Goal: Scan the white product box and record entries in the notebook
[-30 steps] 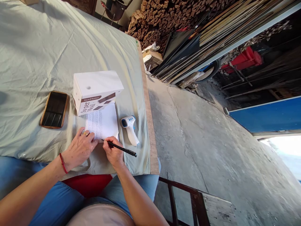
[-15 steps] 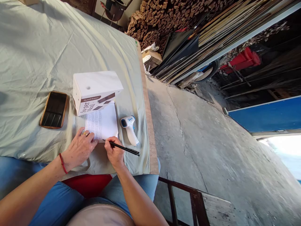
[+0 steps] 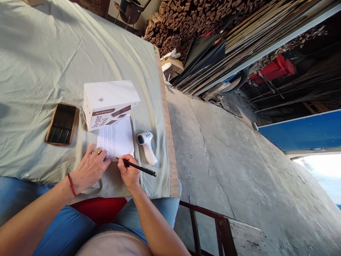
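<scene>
My right hand (image 3: pixel 129 171) grips a black pen (image 3: pixel 141 168), its tip at the bottom edge of a white sheet of paper (image 3: pixel 124 138). Rows of small handwriting cover the left part of the sheet. My left hand (image 3: pixel 92 165), with a ring and a red bracelet, lies over the sheet's lower left corner, fingers resting on it and holding nothing. A white NutriMotion box (image 3: pixel 110 96) stands at the sheet's top edge and hides part of it. Right of the paper lies a white and blue infrared thermometer (image 3: pixel 147 147).
A smartphone (image 3: pixel 61 123) in a brown-edged case lies left of the box on the pale tablecloth (image 3: pixel 53 71). The table's wooden edge (image 3: pixel 170 156) runs along the right, with concrete floor (image 3: pixel 207 142) beyond. Stacked firewood (image 3: pixel 181 25) and leaning boards (image 3: pixel 234 49) stand behind.
The outer end of the pen has swung slightly left, and my right hand has shifted a little with it. My left hand stays in place.
</scene>
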Tool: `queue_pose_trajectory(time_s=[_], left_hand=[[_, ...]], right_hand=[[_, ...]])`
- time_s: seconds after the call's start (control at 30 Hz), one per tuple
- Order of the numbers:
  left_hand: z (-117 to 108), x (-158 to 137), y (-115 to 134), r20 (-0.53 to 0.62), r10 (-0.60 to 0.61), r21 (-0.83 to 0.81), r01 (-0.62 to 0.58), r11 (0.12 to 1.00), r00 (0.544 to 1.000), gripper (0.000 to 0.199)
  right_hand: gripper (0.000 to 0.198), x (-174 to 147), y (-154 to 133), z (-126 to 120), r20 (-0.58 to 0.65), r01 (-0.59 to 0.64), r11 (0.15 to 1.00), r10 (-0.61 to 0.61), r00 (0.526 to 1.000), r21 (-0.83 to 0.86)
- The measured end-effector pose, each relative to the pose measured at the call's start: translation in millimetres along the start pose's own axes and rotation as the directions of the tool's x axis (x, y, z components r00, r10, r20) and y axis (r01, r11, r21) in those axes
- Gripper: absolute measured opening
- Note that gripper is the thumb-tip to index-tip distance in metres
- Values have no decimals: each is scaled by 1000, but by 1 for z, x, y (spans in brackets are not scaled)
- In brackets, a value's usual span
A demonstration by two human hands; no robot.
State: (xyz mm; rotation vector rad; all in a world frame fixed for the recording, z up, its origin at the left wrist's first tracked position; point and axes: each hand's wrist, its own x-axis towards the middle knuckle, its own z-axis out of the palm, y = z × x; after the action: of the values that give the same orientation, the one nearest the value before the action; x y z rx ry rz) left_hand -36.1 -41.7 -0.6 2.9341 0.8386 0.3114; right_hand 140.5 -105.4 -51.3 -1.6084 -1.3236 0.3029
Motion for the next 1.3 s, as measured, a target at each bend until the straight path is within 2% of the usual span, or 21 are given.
queue_pose_trajectory(time_s=[0.33,0.47,0.6,0.7,0.73,0.77,0.8,0.87,0.93,0.97,1.0,1.03,1.1,1.17,1.23,1.3], left_hand=[[1,2,-1,27,-7,-19,7,1000,1000,21],[-1,5,-5,63,-12,-79,17,997,998,19],[-5,6,-22,98,-32,-181,50,982,995,18],[-5,7,-42,19,-167,-247,166,955,986,21],[-3,8,-49,-55,-248,-293,221,930,967,17],[0,9,-55,-147,-338,-355,269,895,930,13],[3,10,-61,-246,-426,-425,298,855,871,15],[12,15,-73,-402,-560,-549,298,781,725,31],[20,21,-84,-468,-646,-635,279,721,604,48],[24,24,-90,-469,-675,-672,266,691,570,57],[27,27,-95,-455,-691,-706,246,664,561,66],[30,30,-99,-435,-693,-735,218,642,575,75],[32,34,-104,-398,-661,-772,157,616,636,85],[33,36,-106,-380,-622,-777,130,616,684,87],[31,37,-104,-371,-615,-764,148,628,695,85],[28,38,-99,-361,-634,-764,173,622,684,84]], right_hand=[[13,1,2,0,36,-9,1000,10,999,-27],[13,-1,0,-3,-30,76,996,-78,997,-40],[11,7,-4,-14,-128,196,973,-211,969,-119],[19,26,-1,-22,-97,228,952,-252,963,-206],[23,33,1,-23,-64,226,944,-248,967,-241],[28,41,4,-24,-25,218,935,-234,972,-280],[34,49,8,-24,16,208,924,-215,977,-322],[44,64,14,-22,99,192,896,-166,981,-401],[49,74,19,-19,190,205,861,-129,973,-465],[50,78,21,-17,241,223,842,-115,964,-491],[51,80,22,-15,285,245,823,-105,953,-512],[53,81,24,-14,322,268,810,-104,941,-522],[54,80,27,-15,341,305,808,-139,930,-504],[50,78,32,-22,244,286,830,-187,951,-479],[41,75,38,-33,69,166,844,-152,986,-509],[41,73,44,-46,-58,-45,816,14,998,-577]])
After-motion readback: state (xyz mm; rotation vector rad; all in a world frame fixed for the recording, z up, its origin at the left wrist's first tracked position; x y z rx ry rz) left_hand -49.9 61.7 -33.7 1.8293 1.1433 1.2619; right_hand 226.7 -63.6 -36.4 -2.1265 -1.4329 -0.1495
